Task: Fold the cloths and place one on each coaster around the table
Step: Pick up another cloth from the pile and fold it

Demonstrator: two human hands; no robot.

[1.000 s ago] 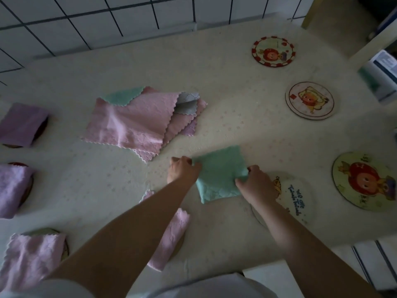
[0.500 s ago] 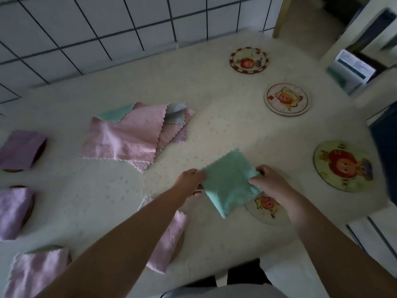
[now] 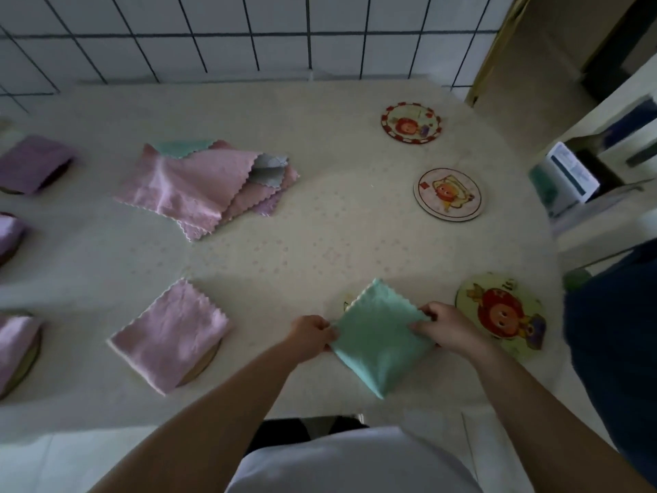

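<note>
- The left hand and right hand each pinch an opposite side of the folded mint-green square cloth, which has travelled from the table's middle toward its near edge.
- A second ago a cartoon-printed coaster lay bare under the right wrist; now the cloth covers it almost entirely, only a sliver showing at the cloth's far-left corner.
- So this placement looks nearly finished; letting go remains.
- Left along the near edge, a folded pink cloth sits on its coaster.
- Three round cartoon coasters along the right edge are bare, and an unfolded pile of pink cloths waits mid-table.
</note>
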